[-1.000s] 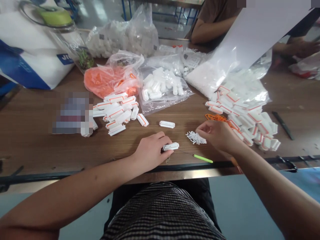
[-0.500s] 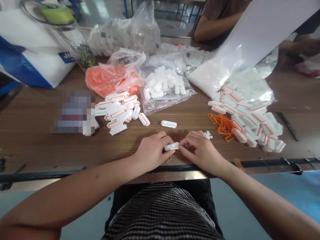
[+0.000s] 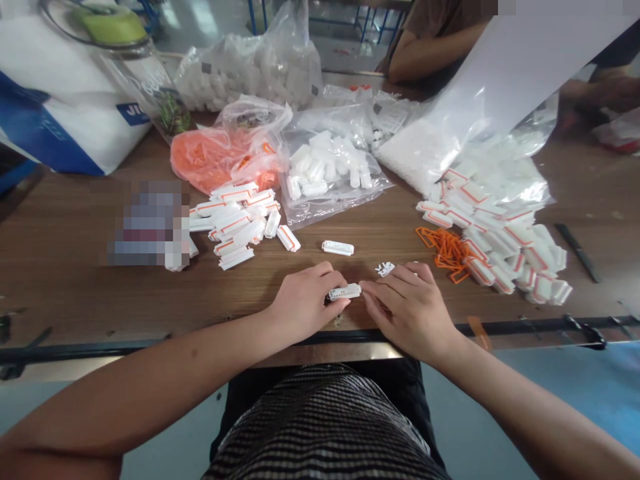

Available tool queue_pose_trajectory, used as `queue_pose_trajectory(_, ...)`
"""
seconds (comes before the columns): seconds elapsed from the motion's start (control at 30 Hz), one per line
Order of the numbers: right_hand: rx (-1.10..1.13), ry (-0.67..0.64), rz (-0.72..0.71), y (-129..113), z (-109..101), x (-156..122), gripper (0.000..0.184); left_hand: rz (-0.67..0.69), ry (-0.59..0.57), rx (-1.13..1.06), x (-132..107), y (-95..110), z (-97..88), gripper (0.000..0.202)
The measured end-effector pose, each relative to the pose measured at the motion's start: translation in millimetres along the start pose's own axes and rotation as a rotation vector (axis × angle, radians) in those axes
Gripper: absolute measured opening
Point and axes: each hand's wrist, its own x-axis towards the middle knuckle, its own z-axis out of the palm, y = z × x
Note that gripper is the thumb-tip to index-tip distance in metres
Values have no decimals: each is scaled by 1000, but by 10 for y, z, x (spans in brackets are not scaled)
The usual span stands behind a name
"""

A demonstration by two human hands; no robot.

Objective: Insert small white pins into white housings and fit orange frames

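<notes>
My left hand (image 3: 303,303) rests on the wooden table (image 3: 75,280) near its front edge, fingers closed on a small white connector housing (image 3: 344,292). My right hand (image 3: 410,307) lies just right of it, fingertips pinched at the housing's right end; what they pinch is too small to make out. A little heap of tiny white parts (image 3: 385,269) shows just beyond my right hand. Another white housing (image 3: 337,248) lies alone farther back.
A pile of white-and-orange housings (image 3: 235,223) lies at left, a bigger pile (image 3: 500,233) and orange clips (image 3: 447,250) at right. Plastic bags of white (image 3: 325,167) and orange parts (image 3: 215,157) fill the back. Another person's arm (image 3: 430,50) rests across the table.
My right hand came from the heap of tiny white parts over to the housing in my left hand and now covers the green-handled tool. My left hand stayed put.
</notes>
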Motion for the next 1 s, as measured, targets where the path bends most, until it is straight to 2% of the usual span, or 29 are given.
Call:
queue_pose_trajectory(0.17,0,-27,-54,-71,40,19,16,6,-24,-7,8,10,-24,9)
queue_pose_trajectory(0.23,46,-40,-17,-49,28,30,19,-8,-29,-9,14,12,-36,8)
queue_pose_trajectory(0.3,128,-46,110,73,-16,6,22,-11,-32,-11,18,6,-41,8)
queue_pose_trajectory(0.4,124,-64,451,431,-122,-124,24,7,-37,-5,21,-7,-41,7)
queue_pose_trajectory(0.5,77,-188,761,800,-208,-277,21,21,-33,-9,21,-13,-40,8)
queue_pose_trajectory(0.57,149,-204,861,941,-223,-316,22,26,-24,-10,21,-13,-38,8)
queue_pose_trajectory(0.7,251,-202,818,990,-165,-216,23,31,-10,2,20,-9,-33,9)
queue_pose_trajectory(0.87,169,-291,929,1066,-95,-84,18,23,-17,-8,20,2,-41,8)
queue_pose_trajectory(1.0,213,-315,915,1205,-112,-96,24,13,-31,-22,27,7,-52,7)
